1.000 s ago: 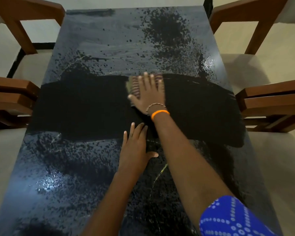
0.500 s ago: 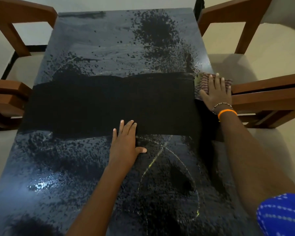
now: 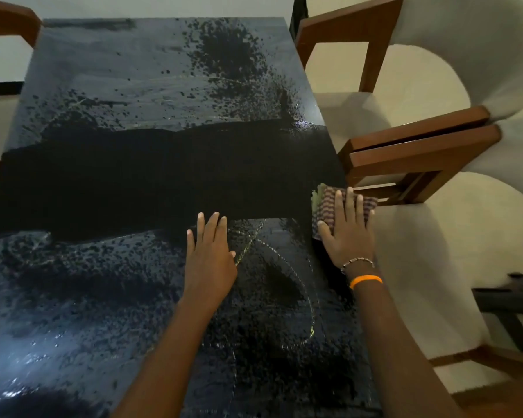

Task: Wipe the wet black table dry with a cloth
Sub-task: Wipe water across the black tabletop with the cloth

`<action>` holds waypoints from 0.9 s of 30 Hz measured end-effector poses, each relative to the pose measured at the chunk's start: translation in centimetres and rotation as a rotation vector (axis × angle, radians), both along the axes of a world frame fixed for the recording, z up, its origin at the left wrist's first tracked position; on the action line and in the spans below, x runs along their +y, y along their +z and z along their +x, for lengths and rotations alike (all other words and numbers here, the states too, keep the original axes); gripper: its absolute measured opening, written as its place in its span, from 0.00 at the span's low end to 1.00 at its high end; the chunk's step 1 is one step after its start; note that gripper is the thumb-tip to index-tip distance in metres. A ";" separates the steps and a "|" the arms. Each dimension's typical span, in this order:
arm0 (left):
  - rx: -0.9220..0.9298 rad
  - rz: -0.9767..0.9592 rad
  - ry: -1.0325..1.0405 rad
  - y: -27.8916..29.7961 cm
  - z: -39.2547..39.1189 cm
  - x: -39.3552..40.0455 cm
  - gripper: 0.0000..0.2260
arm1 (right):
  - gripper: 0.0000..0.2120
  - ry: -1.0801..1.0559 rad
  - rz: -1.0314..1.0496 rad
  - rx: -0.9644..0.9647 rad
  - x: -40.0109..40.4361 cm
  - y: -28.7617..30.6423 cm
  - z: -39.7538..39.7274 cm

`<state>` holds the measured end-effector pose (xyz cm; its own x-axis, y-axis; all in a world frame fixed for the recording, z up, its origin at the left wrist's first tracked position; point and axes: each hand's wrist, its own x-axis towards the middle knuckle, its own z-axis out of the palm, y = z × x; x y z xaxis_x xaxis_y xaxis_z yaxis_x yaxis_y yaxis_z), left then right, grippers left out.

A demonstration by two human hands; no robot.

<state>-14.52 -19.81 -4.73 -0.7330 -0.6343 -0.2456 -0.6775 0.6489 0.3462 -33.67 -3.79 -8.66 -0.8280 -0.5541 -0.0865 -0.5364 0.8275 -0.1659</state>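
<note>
The black table (image 3: 151,176) fills the view, with a matt dry band across its middle and wet speckled patches above and below it. A striped purple and green cloth (image 3: 329,206) lies at the table's right edge, partly hanging over it. My right hand (image 3: 346,233) presses flat on the cloth with fingers spread. My left hand (image 3: 210,254) rests flat on the table left of it, on the lower border of the dry band, holding nothing.
Wooden chairs with cream cushions stand along the right side: one at the back (image 3: 360,37), another (image 3: 420,155) close to the cloth. More chair arms (image 3: 9,19) show at the left edge. Wet sheen covers the near left corner (image 3: 27,357).
My right hand has swept the cloth from the table's middle to the right edge, then down nearer to me. The dry band now reaches the right edge. My left hand stayed put.
</note>
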 end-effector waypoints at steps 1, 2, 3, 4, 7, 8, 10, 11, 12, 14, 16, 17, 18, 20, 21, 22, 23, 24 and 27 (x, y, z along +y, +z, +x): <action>0.000 -0.004 0.006 0.1 0.5 0.0 0.29 | 0.41 0.000 -0.006 0.010 -1.0 0.0 0.6; 0.010 -0.005 0.019 0.2 1.0 -0.2 0.29 | 0.41 0.012 -0.001 0.023 -2.1 0.1 1.3; 0.022 -0.002 0.030 0.3 1.6 -0.4 0.29 | 0.41 0.035 0.006 0.030 -3.4 0.1 2.1; 0.032 -0.003 0.047 0.5 2.4 -0.9 0.28 | 0.41 0.063 0.002 0.031 -4.9 0.1 3.1; 0.005 -0.020 0.122 1.1 7.1 -4.0 0.28 | 0.40 0.175 -0.036 -0.011 -11.7 0.2 8.7; -0.018 -0.042 0.150 1.3 9.3 -5.4 0.28 | 0.39 0.228 -0.041 -0.032 -14.4 0.3 11.3; -0.049 -0.079 0.186 1.2 13.4 -8.0 0.28 | 0.37 0.331 -0.044 -0.053 -19.3 0.5 16.4; -0.035 -0.075 0.175 1.0 13.3 -7.9 0.29 | 0.36 0.339 -0.041 -0.050 -19.6 0.4 16.7; -0.010 -0.065 0.172 0.8 13.0 -7.6 0.29 | 0.36 0.339 -0.035 -0.042 -19.8 0.3 16.8; 0.024 -0.048 0.184 1.1 13.0 -7.5 0.29 | 0.36 0.340 -0.043 -0.013 -20.4 0.1 17.3; 0.015 -0.055 0.191 1.2 13.3 -7.8 0.29 | 0.37 0.350 -0.062 0.000 -21.1 0.1 18.1; -0.001 -0.067 0.231 1.2 15.6 -9.2 0.29 | 0.37 0.393 -0.069 -0.019 -23.3 0.2 20.4; -0.017 -0.080 0.271 1.1 18.4 -11.1 0.29 | 0.37 0.439 -0.075 -0.039 -25.9 0.3 23.2; -0.029 -0.088 0.325 0.7 22.5 -13.8 0.29 | 0.37 0.502 -0.077 -0.063 -30.0 0.4 27.6; -0.024 -0.078 0.358 0.5 24.4 -15.0 0.29 | 0.37 0.540 -0.079 -0.069 -31.9 0.4 29.7; -0.021 -0.062 0.388 0.4 26.0 -15.9 0.29 | 0.37 0.577 -0.074 -0.066 -33.6 0.4 31.5; -0.016 -0.042 0.415 0.2 27.4 -16.7 0.29 | 0.38 0.625 -0.063 -0.054 -35.0 0.2 33.0; -0.011 -0.020 0.434 0.0 28.4 -17.2 0.29 | 0.38 0.673 -0.054 -0.035 -36.1 0.0 33.8; -0.002 0.025 0.477 -0.7 31.0 -18.8 0.28 | 0.38 0.790 -0.031 0.024 -39.0 -0.4 34.0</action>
<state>16.49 -38.56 -5.47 -0.3607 -0.8938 -0.2663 -0.8985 0.2564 0.3563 0.38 -42.81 -9.01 -0.1899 -0.9806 -0.0486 -0.9669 0.1954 -0.1640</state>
